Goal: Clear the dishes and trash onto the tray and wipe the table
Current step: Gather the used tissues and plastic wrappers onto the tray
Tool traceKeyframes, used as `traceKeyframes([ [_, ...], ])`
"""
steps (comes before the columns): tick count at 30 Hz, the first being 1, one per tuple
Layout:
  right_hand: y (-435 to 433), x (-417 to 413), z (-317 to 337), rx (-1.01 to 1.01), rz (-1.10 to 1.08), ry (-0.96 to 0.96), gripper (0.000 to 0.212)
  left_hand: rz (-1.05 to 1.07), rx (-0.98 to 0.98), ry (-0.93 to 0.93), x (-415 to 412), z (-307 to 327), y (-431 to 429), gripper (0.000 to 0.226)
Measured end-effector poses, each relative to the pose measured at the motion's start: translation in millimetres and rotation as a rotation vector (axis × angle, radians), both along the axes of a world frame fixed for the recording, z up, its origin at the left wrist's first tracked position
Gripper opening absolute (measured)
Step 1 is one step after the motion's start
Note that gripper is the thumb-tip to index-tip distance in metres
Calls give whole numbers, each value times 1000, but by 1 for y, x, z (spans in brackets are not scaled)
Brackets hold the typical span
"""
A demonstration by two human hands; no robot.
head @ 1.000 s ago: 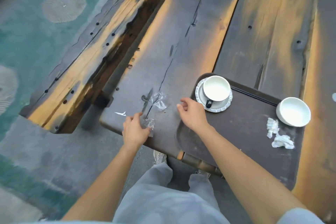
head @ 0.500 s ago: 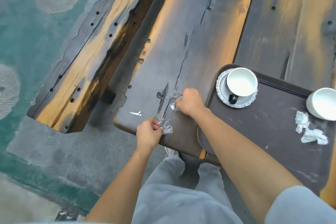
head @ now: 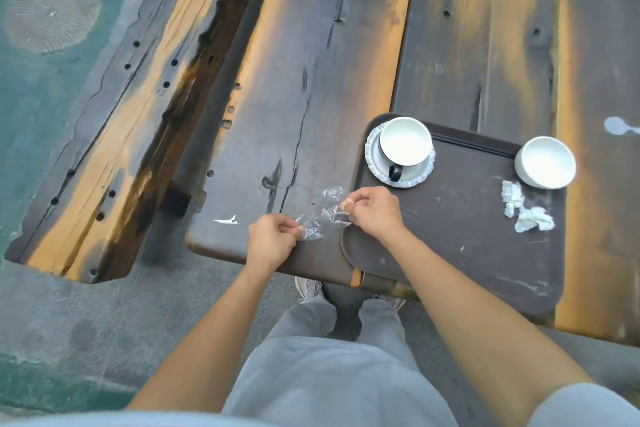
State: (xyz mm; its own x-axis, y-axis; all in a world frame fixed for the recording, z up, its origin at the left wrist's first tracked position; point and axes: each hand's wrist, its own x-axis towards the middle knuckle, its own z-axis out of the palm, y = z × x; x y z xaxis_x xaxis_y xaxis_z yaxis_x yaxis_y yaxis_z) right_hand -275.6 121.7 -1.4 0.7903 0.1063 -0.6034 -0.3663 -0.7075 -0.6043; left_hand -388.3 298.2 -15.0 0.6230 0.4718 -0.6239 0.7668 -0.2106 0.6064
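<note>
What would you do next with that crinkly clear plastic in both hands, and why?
Probably carry it right and drop it on the tray. Both the left hand and right hand pinch clear plastic wrappers just above the table edge, and the tray beside them already holds the cup and saucer, bowl and crumpled tissue.

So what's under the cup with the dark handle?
A white scalloped saucer sits under the cup, resting on the brown tray. The saucer's centre is covered by the cup.
</note>
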Motion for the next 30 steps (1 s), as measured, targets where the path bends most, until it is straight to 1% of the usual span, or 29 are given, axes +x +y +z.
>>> traceKeyframes([
  [4, -36, -2, 8, 64, -188, 24, 8, -85, -17, -18, 17, 4, -25, 12],
  [7, -59, -4, 13, 104, -284, 35, 7, -156, 5, -42, 31, 9, -48, 6],
  [14, -101, -7, 11, 130, -383, 22, 10, -218, 38, -59, 59, 15, -90, 14],
  [18, -119, -7, 9, 86, -340, 30, 20, -278, 101, -29, 70, 11, -105, 20],
  [22, -131, -8, 7, -40, -159, 37, 28, -320, 174, -21, 73, 6, -110, 21],
  [26, -139, -8, 1, -35, -113, 53, 26, -363, 219, -31, 71, 5, -114, 26],
  [27, -142, -7, -1, -33, -96, 54, 28, -373, 232, -31, 71, 5, -115, 29],
  [29, -149, -6, -3, -55, -70, 32, 46, -379, 244, -34, 72, 5, -116, 35],
  [30, -155, -4, -3, -76, -63, 9, 51, -376, 251, -39, 72, 6, -117, 38],
])
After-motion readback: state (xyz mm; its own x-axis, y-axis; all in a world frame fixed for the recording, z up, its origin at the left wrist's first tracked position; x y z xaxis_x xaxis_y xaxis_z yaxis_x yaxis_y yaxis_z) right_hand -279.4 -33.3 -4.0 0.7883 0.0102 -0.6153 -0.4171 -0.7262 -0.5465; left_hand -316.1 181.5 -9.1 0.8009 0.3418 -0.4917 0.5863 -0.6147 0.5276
